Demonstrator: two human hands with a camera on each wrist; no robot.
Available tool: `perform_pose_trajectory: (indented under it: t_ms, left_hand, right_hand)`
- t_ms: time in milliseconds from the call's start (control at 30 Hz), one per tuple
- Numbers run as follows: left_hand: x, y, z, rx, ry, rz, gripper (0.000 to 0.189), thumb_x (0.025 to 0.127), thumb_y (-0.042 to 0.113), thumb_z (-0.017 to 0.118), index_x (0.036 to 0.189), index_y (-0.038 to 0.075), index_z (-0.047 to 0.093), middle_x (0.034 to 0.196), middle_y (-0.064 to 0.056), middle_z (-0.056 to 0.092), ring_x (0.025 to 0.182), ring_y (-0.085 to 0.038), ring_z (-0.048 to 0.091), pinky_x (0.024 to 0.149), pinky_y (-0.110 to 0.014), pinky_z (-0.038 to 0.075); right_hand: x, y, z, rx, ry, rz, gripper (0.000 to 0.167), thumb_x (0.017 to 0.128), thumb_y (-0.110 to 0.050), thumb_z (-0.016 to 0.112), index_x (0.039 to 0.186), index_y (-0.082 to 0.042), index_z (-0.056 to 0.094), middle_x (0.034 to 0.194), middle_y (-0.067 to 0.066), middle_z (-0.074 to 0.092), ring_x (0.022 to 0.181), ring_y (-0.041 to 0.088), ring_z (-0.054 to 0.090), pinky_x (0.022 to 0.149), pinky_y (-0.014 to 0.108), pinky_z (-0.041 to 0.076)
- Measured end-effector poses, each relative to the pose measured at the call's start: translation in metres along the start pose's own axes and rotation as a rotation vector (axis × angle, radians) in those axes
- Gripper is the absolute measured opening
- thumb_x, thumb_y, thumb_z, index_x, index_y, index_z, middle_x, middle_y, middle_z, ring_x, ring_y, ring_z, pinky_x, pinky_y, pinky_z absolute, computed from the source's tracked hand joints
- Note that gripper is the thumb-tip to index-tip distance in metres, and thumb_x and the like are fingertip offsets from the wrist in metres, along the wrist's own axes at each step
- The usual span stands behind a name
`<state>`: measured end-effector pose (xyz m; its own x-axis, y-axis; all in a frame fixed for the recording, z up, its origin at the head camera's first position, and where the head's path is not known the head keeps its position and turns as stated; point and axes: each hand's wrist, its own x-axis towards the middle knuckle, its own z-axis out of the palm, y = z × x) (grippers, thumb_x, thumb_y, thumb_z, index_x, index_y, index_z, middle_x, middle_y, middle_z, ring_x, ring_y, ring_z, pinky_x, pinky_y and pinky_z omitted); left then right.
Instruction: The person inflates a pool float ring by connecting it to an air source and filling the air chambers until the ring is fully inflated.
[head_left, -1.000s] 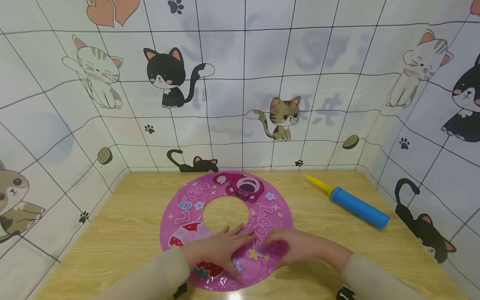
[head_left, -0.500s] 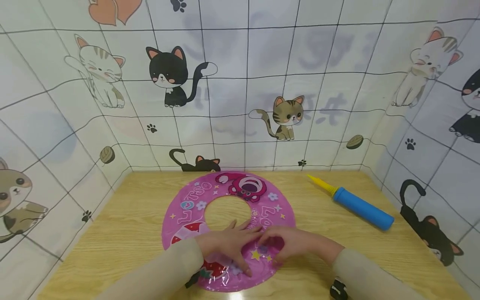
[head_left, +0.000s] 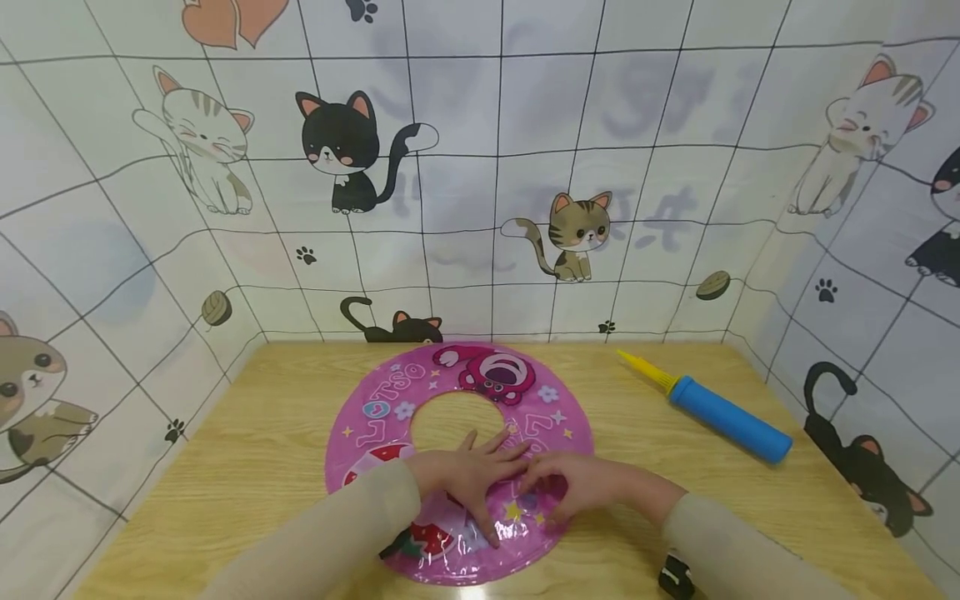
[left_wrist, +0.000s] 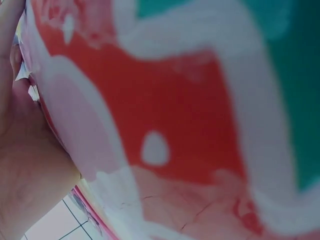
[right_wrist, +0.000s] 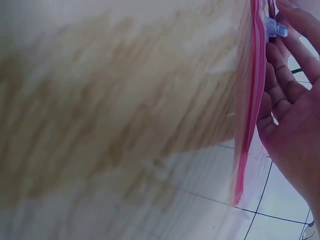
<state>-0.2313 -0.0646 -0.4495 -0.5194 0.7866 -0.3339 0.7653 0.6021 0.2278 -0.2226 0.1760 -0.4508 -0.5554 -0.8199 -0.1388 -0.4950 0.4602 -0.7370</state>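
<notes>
A pink, partly inflated swim ring [head_left: 367, 400] printed with a bear, strawberries and stars lies on the wooden table. My left hand [head_left: 472, 479] rests on its near part, fingers spread flat over the film. Beside it my right hand [head_left: 577, 487] has its fingers curled, thumb and fingertips on the ring's near right. In the right wrist view, a clear valve [right_wrist: 277, 29] stands up between the right thumb and fingers. Strawberry print on the swim ring [left_wrist: 180, 115] fills most of the left wrist view, with the left hand [left_wrist: 30, 160] at its edge.
A blue hand pump [head_left: 727, 417] with a yellow nozzle lies on the table [head_left: 262, 442] at the right. Cloth walls with cat prints close off the back and both sides.
My left hand has slid a little to the right along the ring, closer to my right hand. The right hand keeps its place on the ring, while the view shifts slightly.
</notes>
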Motion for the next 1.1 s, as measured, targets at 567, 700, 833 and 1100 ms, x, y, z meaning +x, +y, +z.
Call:
perform_pose_trajectory:
  t_ms: [567, 700, 833, 1100]
  left_hand:
    - [0.000, -0.002, 0.000, -0.043, -0.002, 0.008, 0.117, 0.068, 0.065, 0.078, 0.157, 0.028, 0.011, 0.163, 0.006, -0.004, 0.146, -0.029, -0.013, 0.110, -0.066, -0.001]
    - [-0.001, -0.001, -0.001, -0.043, -0.001, 0.006, 0.117, 0.068, 0.065, 0.078, 0.157, 0.028, 0.011, 0.163, 0.006, -0.003, 0.146, -0.029, -0.013, 0.110, -0.066, 0.000]
    - [-0.001, -0.002, 0.000, -0.039, -0.006, 0.003, 0.115, 0.069, 0.065, 0.077, 0.157, 0.029, 0.012, 0.163, 0.006, -0.004, 0.146, -0.028, -0.012, 0.111, -0.065, 0.000]
    - [0.001, -0.004, 0.002, -0.018, -0.007, -0.005, 0.115, 0.069, 0.067, 0.076, 0.157, 0.032, 0.011, 0.163, 0.008, -0.006, 0.147, -0.028, -0.012, 0.112, -0.064, 0.001]
  right_hand:
    - [0.006, 0.005, 0.000, 0.029, 0.052, -0.090, 0.020, 0.083, -0.010, 0.075, 0.100, -0.017, 0.069, 0.110, -0.006, 0.062, 0.100, 0.009, 0.055, 0.090, 0.030, 0.047]
    - [0.009, 0.001, -0.001, -0.050, 0.054, -0.081, 0.020, 0.081, -0.010, 0.077, 0.096, -0.019, 0.068, 0.102, -0.013, 0.061, 0.094, 0.005, 0.055, 0.085, 0.026, 0.049]
    - [0.012, -0.006, -0.002, -0.265, 0.055, -0.103, 0.022, 0.079, -0.011, 0.079, 0.092, -0.022, 0.066, 0.096, -0.018, 0.059, 0.087, -0.001, 0.053, 0.081, 0.022, 0.049]
    - [0.014, -0.011, -0.007, -0.369, 0.029, -0.135, 0.024, 0.077, -0.016, 0.081, 0.093, -0.024, 0.066, 0.093, -0.020, 0.058, 0.084, -0.003, 0.053, 0.077, 0.020, 0.048]
